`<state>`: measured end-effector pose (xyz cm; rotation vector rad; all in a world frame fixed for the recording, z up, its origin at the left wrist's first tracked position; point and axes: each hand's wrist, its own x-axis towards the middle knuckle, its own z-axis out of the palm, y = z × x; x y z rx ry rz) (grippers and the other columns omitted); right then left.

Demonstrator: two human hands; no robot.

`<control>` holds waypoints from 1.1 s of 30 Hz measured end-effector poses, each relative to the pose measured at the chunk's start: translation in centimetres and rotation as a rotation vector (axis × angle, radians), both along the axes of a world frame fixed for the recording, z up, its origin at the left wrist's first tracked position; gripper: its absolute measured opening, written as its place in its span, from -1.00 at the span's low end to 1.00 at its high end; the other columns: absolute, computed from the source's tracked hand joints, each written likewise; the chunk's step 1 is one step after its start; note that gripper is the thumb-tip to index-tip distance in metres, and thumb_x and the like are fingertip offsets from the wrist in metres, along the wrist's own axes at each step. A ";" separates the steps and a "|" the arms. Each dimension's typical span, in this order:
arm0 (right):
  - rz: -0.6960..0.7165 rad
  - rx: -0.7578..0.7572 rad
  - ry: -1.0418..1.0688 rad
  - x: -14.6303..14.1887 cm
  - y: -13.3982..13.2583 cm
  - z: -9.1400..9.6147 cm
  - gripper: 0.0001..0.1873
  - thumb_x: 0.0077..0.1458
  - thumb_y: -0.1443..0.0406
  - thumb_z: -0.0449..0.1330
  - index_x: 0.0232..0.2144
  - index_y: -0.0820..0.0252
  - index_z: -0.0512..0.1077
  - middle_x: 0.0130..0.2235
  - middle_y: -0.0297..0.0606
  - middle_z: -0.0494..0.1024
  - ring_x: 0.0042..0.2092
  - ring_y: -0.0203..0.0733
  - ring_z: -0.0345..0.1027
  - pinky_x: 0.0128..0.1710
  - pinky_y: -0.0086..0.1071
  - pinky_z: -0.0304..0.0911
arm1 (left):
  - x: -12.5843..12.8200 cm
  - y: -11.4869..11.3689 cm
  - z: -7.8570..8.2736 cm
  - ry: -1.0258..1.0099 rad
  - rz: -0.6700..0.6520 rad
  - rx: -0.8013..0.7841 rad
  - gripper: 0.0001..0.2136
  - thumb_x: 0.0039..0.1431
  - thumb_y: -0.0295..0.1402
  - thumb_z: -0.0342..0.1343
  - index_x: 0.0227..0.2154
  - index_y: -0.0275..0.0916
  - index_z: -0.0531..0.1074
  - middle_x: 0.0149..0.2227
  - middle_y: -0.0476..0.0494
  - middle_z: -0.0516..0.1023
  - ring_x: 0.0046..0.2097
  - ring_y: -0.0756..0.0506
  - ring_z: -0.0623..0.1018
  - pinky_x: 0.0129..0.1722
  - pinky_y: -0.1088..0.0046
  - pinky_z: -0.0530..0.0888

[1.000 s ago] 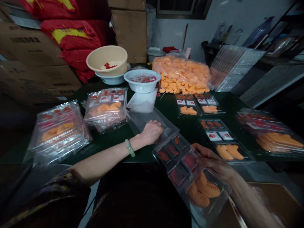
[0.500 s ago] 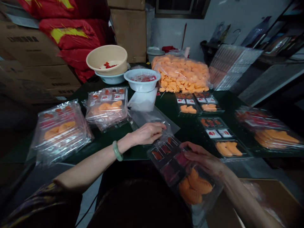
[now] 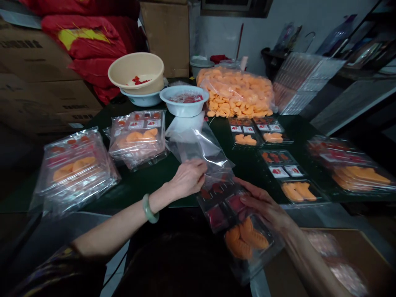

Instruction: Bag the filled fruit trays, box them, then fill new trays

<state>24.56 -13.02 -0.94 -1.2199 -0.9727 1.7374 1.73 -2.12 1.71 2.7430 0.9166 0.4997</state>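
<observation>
My left hand (image 3: 187,178), with a green bangle on its wrist, pinches the near edge of a clear plastic bag (image 3: 198,146) that is lifted off the dark table (image 3: 145,181). My right hand (image 3: 262,208) grips a clear compartment tray (image 3: 236,222) from its right side. The tray holds orange wedge-shaped pieces at its near end and red packets further up. The tray's far end touches the bag's mouth, just below my left fingers.
Bagged filled trays are stacked at the left (image 3: 72,169) and centre-left (image 3: 137,138). Open filled trays (image 3: 280,169) lie to the right. Behind stand a beige bowl (image 3: 136,72), a white bowl (image 3: 184,101), a big bag of orange pieces (image 3: 236,93) and empty tray stacks (image 3: 305,82).
My left hand has lifted the plastic bag off the table and raised its mouth. My right hand has brought the tray up and leftward until its far end meets the bag.
</observation>
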 end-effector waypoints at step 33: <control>-0.253 0.058 0.037 -2.1 -2.0 1.7 -0.20 -0.06 0.21 0.25 0.19 0.07 0.02 -0.48 -0.35 0.50 -0.54 -0.27 0.37 -0.52 -0.43 0.27 | 1.4 2.2 -2.4 -0.447 0.538 -0.897 -0.90 -0.06 -0.46 0.07 -0.62 -0.31 0.30 -0.73 0.06 0.27 -0.69 0.10 0.28 -0.73 0.64 0.17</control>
